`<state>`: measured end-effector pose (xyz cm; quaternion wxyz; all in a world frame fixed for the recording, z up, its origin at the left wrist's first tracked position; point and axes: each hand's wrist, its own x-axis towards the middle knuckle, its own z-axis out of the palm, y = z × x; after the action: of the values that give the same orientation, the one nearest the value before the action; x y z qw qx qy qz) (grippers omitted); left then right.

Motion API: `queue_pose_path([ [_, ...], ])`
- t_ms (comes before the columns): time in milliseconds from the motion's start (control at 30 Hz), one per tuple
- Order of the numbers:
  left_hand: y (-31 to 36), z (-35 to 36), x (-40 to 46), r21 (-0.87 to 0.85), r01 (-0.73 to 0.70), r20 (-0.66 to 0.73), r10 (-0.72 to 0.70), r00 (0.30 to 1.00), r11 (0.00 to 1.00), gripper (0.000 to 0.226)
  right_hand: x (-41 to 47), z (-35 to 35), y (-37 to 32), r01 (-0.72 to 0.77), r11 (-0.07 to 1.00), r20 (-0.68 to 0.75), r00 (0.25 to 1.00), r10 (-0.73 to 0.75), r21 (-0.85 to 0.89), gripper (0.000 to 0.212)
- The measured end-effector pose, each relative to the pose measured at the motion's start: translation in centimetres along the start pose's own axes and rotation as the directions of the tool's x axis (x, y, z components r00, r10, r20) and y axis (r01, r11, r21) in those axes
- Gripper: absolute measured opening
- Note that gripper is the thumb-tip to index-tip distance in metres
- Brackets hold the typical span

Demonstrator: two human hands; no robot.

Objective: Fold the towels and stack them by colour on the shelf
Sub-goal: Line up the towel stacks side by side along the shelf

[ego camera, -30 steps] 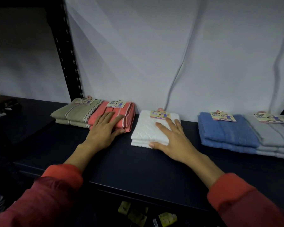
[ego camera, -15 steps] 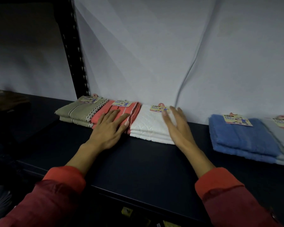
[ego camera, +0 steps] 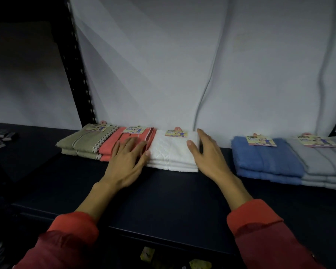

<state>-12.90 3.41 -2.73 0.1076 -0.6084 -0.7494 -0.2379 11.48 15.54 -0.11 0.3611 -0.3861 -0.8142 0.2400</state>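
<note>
Fingers straight on both hands: left hand (ego camera: 127,159) flat on coral stack (ego camera: 116,145), right hand (ego camera: 206,154) against white stack's (ego camera: 171,152) right edge. Step judged: squaring stacks; next, nudge white stack flush.

A single head-worn wide-angle view looks forward and slightly down, close over the dark flat shelf (ego camera: 175,193) toward the pale draped cloth backdrop (ego camera: 182,65) behind it.
</note>
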Motion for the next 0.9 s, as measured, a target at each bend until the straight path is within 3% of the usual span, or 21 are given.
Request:
queue_pose_path([
  [100,4.8,-0.1,-0.9,-0.076,-0.128,-0.048,0.124,0.991,0.989,0.058,-2.0,-4.7,1.9,0.081,0.960,-0.141,0.983,-0.122,-0.267,0.057],
  [200,10.9,0.5,-0.8,-0.192,-0.276,-0.055,0.271,0.961,0.942,0.051,-4.2,-9.7,5.7,0.030,0.884,-0.125,0.987,-0.099,-0.467,0.061],
  [333,19.1,2.7,0.9,-0.324,-0.317,0.114,0.369,0.922,0.892,0.065,-7.9,-15.1,10.0,-0.155,0.864,-0.143,0.985,0.097,-0.479,0.055],
  [500,24.8,6.4,3.8,-0.270,-0.300,0.354,0.384,0.853,0.915,0.075,-9.6,-15.8,12.3,-0.124,0.890,-0.020,0.992,0.128,-0.439,0.059],
  [667,25.5,6.6,3.7,-0.065,-0.424,0.341,0.420,0.841,0.903,0.048,-9.3,-15.8,11.9,-0.152,0.887,-0.060,0.988,0.140,-0.435,0.054],
  [900,22.7,4.6,0.1,-0.106,-0.498,0.264,0.507,0.821,0.861,0.045,-12.7,-14.7,9.7,-0.072,0.890,-0.072,0.996,0.044,-0.449,0.043],
])
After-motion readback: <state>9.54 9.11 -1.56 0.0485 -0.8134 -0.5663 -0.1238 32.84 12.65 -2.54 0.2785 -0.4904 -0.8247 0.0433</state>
